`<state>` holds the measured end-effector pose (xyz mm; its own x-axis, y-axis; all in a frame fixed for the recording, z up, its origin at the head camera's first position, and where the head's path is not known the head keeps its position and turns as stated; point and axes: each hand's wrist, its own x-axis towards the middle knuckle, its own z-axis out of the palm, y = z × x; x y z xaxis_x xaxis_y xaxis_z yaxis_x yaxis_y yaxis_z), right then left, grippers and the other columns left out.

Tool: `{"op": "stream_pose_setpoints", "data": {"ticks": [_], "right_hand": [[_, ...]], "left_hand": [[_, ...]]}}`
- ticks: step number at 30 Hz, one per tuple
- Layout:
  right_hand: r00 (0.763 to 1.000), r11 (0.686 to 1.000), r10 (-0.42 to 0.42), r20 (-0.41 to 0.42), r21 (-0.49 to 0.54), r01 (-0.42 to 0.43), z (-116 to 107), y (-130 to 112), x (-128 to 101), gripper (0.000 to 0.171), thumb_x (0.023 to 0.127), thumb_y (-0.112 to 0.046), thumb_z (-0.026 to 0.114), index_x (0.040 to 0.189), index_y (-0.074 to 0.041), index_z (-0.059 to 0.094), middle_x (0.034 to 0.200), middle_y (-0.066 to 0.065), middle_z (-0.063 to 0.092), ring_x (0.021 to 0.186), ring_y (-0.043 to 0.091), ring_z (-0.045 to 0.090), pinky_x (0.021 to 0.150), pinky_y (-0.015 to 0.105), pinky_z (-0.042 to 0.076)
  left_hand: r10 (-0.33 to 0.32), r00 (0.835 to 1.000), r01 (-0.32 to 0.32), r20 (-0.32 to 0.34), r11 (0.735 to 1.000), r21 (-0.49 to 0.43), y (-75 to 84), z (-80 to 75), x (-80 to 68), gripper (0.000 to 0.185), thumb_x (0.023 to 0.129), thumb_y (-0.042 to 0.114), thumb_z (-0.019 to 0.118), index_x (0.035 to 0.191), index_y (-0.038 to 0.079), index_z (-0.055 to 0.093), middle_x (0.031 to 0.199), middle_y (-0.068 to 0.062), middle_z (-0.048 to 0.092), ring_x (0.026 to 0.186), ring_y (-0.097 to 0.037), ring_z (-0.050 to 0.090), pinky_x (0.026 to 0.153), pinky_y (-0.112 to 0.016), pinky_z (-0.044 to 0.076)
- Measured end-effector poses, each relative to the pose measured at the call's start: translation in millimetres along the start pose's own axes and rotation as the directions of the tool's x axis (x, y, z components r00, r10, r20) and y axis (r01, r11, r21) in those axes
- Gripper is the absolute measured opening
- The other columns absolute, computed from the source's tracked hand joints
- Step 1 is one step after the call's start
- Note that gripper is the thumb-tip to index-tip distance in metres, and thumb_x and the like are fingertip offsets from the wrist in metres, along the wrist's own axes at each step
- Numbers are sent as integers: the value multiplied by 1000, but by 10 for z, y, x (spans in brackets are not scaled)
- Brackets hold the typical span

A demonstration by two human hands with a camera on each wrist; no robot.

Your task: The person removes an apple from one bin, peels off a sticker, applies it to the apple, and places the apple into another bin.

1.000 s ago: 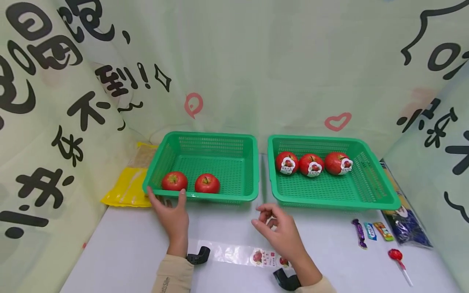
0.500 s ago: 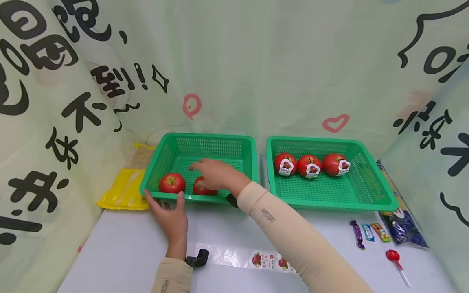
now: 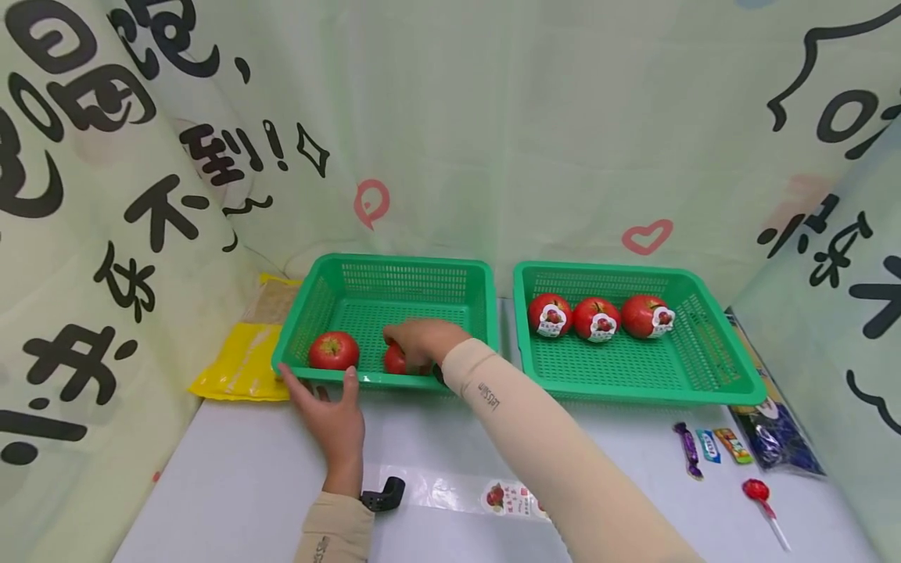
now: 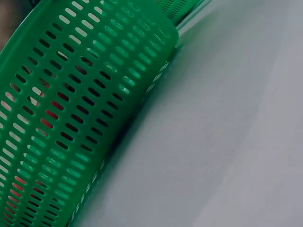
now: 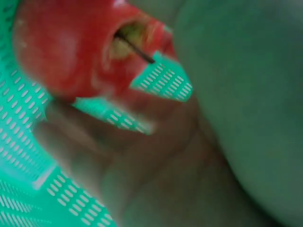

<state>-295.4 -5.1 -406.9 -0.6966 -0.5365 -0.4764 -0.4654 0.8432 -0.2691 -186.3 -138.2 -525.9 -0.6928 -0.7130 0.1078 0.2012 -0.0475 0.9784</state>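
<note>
In the head view my right hand reaches into the left green basket and grips a red apple at its near side. The right wrist view shows this apple close up with its stem, the fingers curved about it. A second apple sits to its left in the same basket. My left hand touches the near left rim of that basket, its thumb and index finger spread apart. The left wrist view holds the basket's slotted wall, with bits of red behind the slots.
A second green basket on the right holds three stickered apples. A clear sticker strip lies in front. Candies, a lollipop and a dark packet lie right; a yellow bag lies left.
My right hand has moved from above the table, forward and left into the left basket, and taken hold of the right-hand apple there. My left hand stays at the basket rim.
</note>
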Motion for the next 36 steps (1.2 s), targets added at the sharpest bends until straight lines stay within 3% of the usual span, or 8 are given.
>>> {"op": "stream_pose_setpoints", "data": {"ticks": [4, 8, 15, 23, 29, 32, 34, 36], "right_hand": [[996, 999, 15, -85, 53, -11, -44, 81, -57, 59, 88, -11, 81, 141, -21, 58, 130, 8, 59, 99, 20, 61, 73, 29, 57], [976, 995, -16, -217, 90, 36, -122, 154, -182, 65, 83, -14, 85, 142, -21, 59, 137, 13, 51, 106, 24, 62, 76, 32, 61], [885, 970, -58, -462, 183, 159, -142, 351, -689, 77, 79, -24, 87, 150, -25, 58, 139, 10, 51, 126, 28, 54, 87, 40, 64], [758, 846, -61, -649, 370, 385, 348, 564, -1411, 83, 77, -26, 87, 151, -17, 51, 142, 6, 56, 127, 27, 59, 88, 43, 65], [704, 735, 7, -711, 481, 478, 973, 699, -1716, 81, 75, -18, 89, 145, -9, 50, 138, 7, 61, 123, 26, 60, 90, 33, 63], [719, 680, 43, -694, 547, 488, 1242, 784, -1762, 78, 76, -17, 89, 145, -10, 53, 138, 9, 61, 123, 29, 59, 92, 31, 63], [753, 638, 69, -654, 610, 471, 1359, 832, -1754, 78, 77, -18, 88, 146, -9, 53, 140, 11, 61, 125, 32, 58, 92, 30, 63], [791, 605, 106, -602, 671, 429, 1437, 877, -1722, 77, 78, -20, 87, 147, -8, 53, 142, 13, 60, 125, 36, 58, 91, 32, 64]], "left_hand": [[1, 1000, -1, -1, 1000, 10, -13, 10, 0, 107, 94, 14, 79, 171, 28, 7, 178, 2, 9, 163, -23, 20, 134, -48, 24], [6, 1000, -6, -10, 1000, 17, -17, 9, 12, 106, 95, 14, 79, 171, 28, 8, 178, 3, 9, 163, -22, 21, 134, -47, 24], [-1, 1000, 1, -5, 1000, 9, -1, 22, 4, 107, 95, 13, 78, 171, 28, 6, 178, 1, 9, 163, -24, 21, 134, -47, 24], [-40, 999, 40, 26, 999, 11, 72, 19, -14, 106, 97, 12, 75, 171, 30, 1, 179, 4, 4, 165, -27, 15, 135, -48, 22], [-102, 994, 104, 39, 993, -48, 213, 31, -83, 101, 103, 16, 68, 170, 24, -8, 180, -4, 3, 166, -24, 11, 136, -43, 19], [-196, 981, 194, 2, 972, -128, 352, 34, -196, 87, 108, 21, 59, 168, 17, -3, 175, -12, 12, 163, -25, 16, 134, -35, 23], [-246, 968, 236, -44, 959, -155, 443, 45, -304, 67, 108, 23, 57, 159, 13, 13, 160, -11, 26, 152, -24, 28, 124, -24, 30], [-253, 965, 241, -76, 961, -132, 462, 68, -419, 45, 107, 21, 59, 140, 11, 31, 135, -5, 36, 132, -21, 37, 108, -21, 36]]}}
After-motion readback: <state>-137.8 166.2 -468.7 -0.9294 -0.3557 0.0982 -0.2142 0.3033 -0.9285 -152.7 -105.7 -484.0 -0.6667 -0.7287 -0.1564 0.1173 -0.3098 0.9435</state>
